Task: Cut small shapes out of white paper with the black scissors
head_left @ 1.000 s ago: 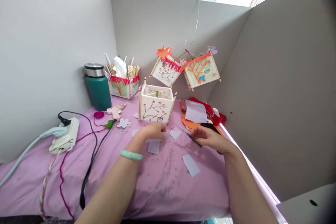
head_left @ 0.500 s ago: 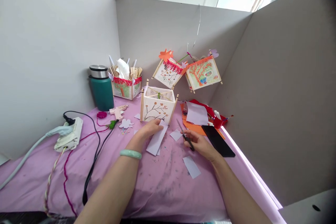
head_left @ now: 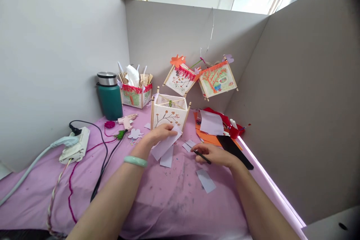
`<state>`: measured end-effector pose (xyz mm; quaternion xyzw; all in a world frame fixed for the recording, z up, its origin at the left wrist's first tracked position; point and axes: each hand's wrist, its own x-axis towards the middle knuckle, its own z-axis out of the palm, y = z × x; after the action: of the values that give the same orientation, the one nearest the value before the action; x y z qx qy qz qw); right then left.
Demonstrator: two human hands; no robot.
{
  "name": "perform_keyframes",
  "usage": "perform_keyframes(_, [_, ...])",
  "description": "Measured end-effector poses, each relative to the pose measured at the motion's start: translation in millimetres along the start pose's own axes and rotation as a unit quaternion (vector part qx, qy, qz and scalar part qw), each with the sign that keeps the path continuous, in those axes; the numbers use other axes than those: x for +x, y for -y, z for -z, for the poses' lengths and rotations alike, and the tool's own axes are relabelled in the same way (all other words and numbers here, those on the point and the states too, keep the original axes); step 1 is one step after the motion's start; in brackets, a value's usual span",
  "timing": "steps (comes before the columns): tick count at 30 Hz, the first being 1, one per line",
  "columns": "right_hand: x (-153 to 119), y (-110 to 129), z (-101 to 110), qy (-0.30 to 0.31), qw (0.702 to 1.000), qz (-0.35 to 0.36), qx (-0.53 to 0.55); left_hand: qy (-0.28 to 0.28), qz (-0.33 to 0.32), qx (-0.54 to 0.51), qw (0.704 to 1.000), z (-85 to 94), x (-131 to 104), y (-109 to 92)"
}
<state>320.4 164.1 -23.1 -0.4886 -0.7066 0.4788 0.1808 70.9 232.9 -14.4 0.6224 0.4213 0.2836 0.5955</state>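
- Head view: the fingers of the left hand [head_left: 163, 134] pinch a pale paper strip [head_left: 166, 146] near its upper end, thumb against fingertips; the strip slants over the counter [head_left: 174, 202], its lower end toward the wearer's left.
- Fingers of the right hand [head_left: 210, 153] are curled around dark-handled scissors [head_left: 203, 156], blades pointing left and away from the wearer; whether the fingers pass through the loops, I cannot tell.
- Partly beneath the held strip, in this view, lies a second paper piece [head_left: 167, 157].
- Between the hands, by the scissor tips, is a small paper scrap [head_left: 187, 145]; nearer the wearer lies a loose rectangle [head_left: 206, 180].
- Just beyond the left hand stands a white box [head_left: 168, 116] with stick corners and a drawn branch.
- Right of the right hand is a flat black object [head_left: 235, 152], with a pale sheet [head_left: 211, 122] on orange paper [head_left: 209, 138] beyond.
- Left of the left hand: a flower cut-out [head_left: 135, 134], a pink glue gun [head_left: 127, 121], then a green bottle [head_left: 110, 101].
- Farther back, two decorated boxes [head_left: 218, 78] hang tilted.
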Motion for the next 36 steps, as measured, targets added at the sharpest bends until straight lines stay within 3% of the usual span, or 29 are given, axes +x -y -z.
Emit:
perform_keyframes(4, [10.3, 5.5, 3.9, 0.037, 0.999, -0.024, 0.007, -0.006, -0.003, -0.034, 0.999, -0.7, 0.5, 9.7])
perform_keyframes(9, [16.1, -8.2, -2.9, -0.002, 0.998, 0.004, 0.069, -0.024, 0.003, -0.059, 0.998, 0.5, 1.4, 22.1])
perform_keyframes(20, [16.7, -9.2, -28.0, -0.078, 0.993, 0.073, 0.044, -0.008, -0.030, -0.037, 0.999, -0.7, -0.5, 24.2])
perform_keyframes(27, [16.4, -10.9, -28.2, -0.068, 0.990, 0.073, 0.098, -0.015, 0.001, -0.028, 0.999, -3.9, -4.0, 17.6])
perform_keyframes(31, [19.2, -14.5, -28.6, -0.070, 0.991, 0.061, 0.095, 0.007, 0.005, -0.076, 0.997, -3.3, -6.1, 14.7])
perform_keyframes(36, [19.5, -16.0, -26.6, -0.063, 0.991, 0.053, 0.102, -0.004, 0.009, -0.113, 0.994, -1.0, -6.4, 14.6])
